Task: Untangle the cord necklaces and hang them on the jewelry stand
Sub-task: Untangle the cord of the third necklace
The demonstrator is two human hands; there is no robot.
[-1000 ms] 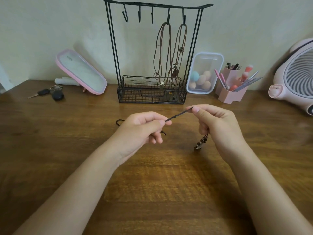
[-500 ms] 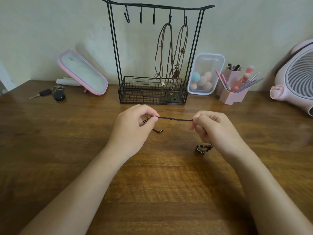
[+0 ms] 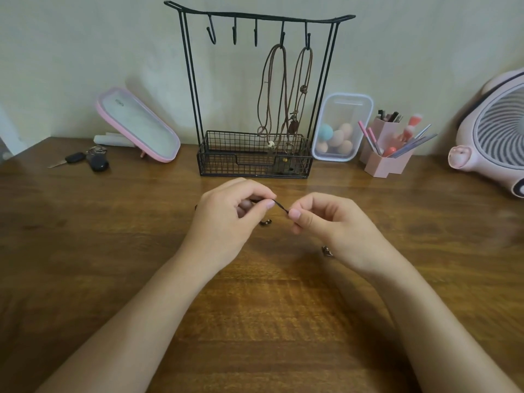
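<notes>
Between both hands' grips, dark cord [image 3: 281,206], slanting down toward the right hand [image 3: 334,225].

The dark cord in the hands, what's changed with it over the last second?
The right hand came in toward the left hand, so the stretch of dark cord between them is now short and slopes down to the right. Both hands still pinch it. The two brown necklaces on the jewelry stand hang as before.

Pink mirror [image 3: 139,126], keys [image 3: 85,160], sponge box [image 3: 341,109] (clear), perhaps a fan [image 3: 494,131].
</notes>
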